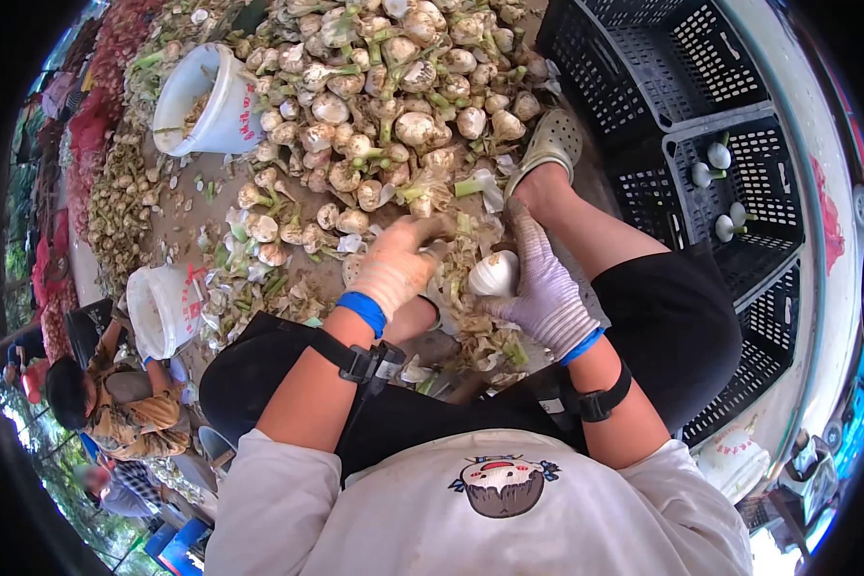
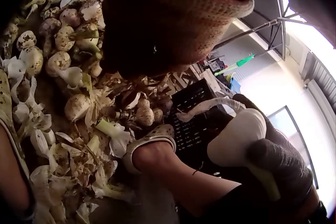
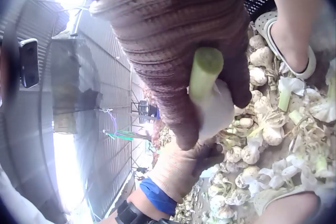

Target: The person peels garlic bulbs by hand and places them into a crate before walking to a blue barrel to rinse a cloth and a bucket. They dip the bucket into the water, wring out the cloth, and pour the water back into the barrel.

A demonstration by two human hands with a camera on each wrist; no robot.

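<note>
My gloved right hand (image 1: 542, 293) grips a white, peeled garlic bulb (image 1: 494, 275) between thumb and fingers. In the right wrist view the bulb's cut green stem (image 3: 206, 71) pokes out through that hand. A strip of pale skin (image 2: 210, 106) trails from the bulb in the left wrist view. My gloved left hand (image 1: 398, 264) is apart from the bulb, on its left, thumb and fingers bent towards it, with nothing visible between them. Below both hands lie loose husks (image 1: 480, 336). Beyond them spreads a large heap of unpeeled garlic (image 1: 355, 115).
Black crates (image 1: 686, 144) stand at the right, one holding several clean bulbs (image 1: 725, 228). White buckets (image 1: 230, 110) (image 1: 168, 309) sit on the left. My shoe (image 1: 552, 144) rests beside the heap. Another person (image 1: 130, 403) sits at far left.
</note>
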